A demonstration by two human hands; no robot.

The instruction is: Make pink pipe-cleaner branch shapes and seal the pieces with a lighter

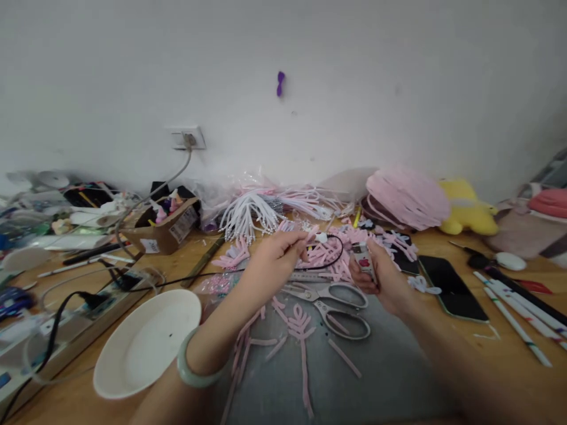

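Observation:
My left hand [283, 251], a pale green bangle on its wrist, is closed in a pinch above the pink pile. At its fingertips is the white end [321, 237] of a black cable [342, 251], which bends round in a tight loop. My right hand [381, 268] is wrapped round a small silver case with a red apple mark [364, 262]. Grey-handled scissors [343, 304] lie open-bladed below and between the hands. On the grey mat [376, 378] lies a leaf-like shape of pink fuzzy stems [302, 336], with loose cut pieces around it.
A white bowl [148, 342] stands at the left beside a power strip [88, 319] with cords. Behind are a cardboard box [162, 227], white stems [250, 215], a pink bundle [407, 198] and a yellow plush toy [467, 206]. A phone [454, 287] lies to the right.

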